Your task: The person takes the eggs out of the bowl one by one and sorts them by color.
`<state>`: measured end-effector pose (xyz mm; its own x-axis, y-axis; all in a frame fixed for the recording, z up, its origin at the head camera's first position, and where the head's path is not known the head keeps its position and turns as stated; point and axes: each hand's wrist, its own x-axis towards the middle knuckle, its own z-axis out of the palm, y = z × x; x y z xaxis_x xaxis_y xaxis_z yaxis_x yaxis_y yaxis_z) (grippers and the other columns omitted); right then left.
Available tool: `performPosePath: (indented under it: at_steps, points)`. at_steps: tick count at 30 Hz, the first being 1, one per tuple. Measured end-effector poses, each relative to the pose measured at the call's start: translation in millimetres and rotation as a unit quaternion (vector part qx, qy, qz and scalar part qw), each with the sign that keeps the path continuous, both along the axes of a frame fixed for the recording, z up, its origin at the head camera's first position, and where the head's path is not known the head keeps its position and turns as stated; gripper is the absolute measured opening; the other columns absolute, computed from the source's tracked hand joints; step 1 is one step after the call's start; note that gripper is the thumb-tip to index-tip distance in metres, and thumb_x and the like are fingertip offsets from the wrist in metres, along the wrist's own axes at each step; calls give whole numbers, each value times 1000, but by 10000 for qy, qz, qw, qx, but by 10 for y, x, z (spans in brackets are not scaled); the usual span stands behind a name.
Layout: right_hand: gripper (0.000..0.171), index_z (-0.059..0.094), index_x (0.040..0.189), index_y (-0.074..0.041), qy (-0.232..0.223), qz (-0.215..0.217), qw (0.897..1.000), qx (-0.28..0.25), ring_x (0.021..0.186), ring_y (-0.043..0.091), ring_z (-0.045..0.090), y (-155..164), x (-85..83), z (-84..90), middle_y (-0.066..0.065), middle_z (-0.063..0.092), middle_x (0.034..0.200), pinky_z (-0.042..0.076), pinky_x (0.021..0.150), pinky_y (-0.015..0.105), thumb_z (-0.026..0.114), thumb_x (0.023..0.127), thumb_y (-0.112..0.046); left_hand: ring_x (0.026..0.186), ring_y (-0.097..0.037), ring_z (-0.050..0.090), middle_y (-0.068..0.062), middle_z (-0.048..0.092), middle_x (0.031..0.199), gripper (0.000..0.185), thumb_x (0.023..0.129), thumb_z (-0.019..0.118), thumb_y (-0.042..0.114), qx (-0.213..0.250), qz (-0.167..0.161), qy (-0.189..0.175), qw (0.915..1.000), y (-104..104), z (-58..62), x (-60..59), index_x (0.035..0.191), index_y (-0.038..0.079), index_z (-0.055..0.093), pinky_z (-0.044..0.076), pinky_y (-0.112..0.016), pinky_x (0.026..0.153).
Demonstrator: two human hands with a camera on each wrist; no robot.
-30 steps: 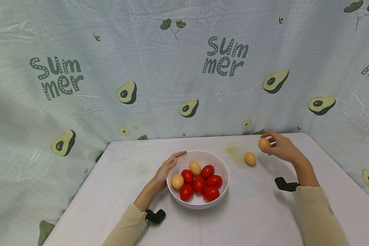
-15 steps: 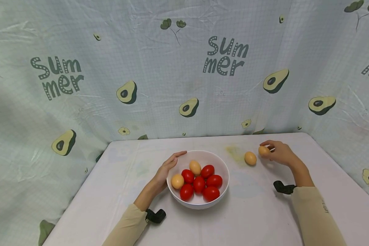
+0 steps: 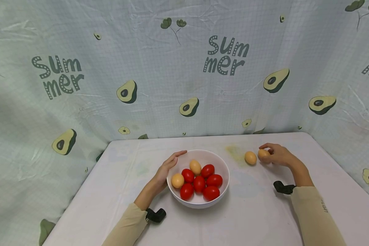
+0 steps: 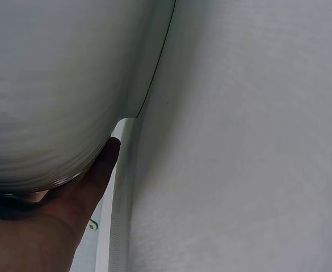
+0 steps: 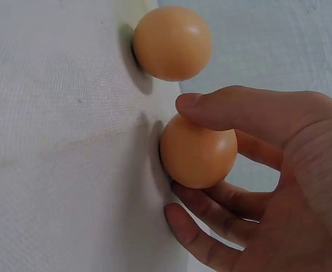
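Tan egg (image 3: 263, 154) sits in the right hand (image 3: 278, 155), pinched between thumb on top and curled fingers (image 5: 211, 212) underneath, down at the white bench (image 3: 252, 212) surface at far right. The wrist view shows the egg against the cloth, blunt end toward the camera, so I can't tell its long axis for sure. A second loose egg (image 3: 250, 158) lies just beside it on the bowl side, near but not touching, with a small gap showing in the right wrist view (image 5: 172, 43). White bowl (image 3: 223, 169) holding red tomatoes (image 3: 214, 180) and two more tan eggs (image 3: 195, 167) sits well apart to the left of the right hand. Left hand (image 3: 165, 170) rests flat against the bowl's left outer wall, fingers straight, holding nothing. The right hand is clearly the nearer one to both loose eggs; the left stays with the bowl.
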<state>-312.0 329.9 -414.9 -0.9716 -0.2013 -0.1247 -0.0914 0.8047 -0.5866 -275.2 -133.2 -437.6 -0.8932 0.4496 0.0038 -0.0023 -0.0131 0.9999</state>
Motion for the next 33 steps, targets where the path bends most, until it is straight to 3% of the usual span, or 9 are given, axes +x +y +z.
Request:
performPosePath:
  at_steps: [9,16,27,33]
  points:
    - [65,53,141,2,70,101,9999,56,101,33,64,39,12,0,33,61,127,53,81,41,76,88,-28,155,-28,31,-6,34,168,50,112,28,30,-13,30,34,10000,1,-24,-4,159,17,40,21,-50,129]
    - [68,51,142,2,-54,108,9998,130,100,32,64,49,10,11,32,61,128,53,82,42,76,87,-28,154,-24,33,-1,38,165,48,112,28,30,-99,197,11,9998,11,-11,19,156,21,45,22,-48,129]
    - [72,45,146,3,-212,125,9996,157,101,33,64,36,45,74,36,57,131,55,86,48,76,88,-27,154,-26,33,-3,37,166,49,112,27,31,-98,196,1,9998,9,-7,27,156,21,44,21,-50,129]
    - [70,46,146,2,-21,313,9990,313,110,42,63,44,86,173,36,58,131,54,88,54,72,91,-33,155,-28,31,-3,36,167,49,112,26,31,-171,214,43,9996,6,-13,25,156,21,44,19,-52,130]
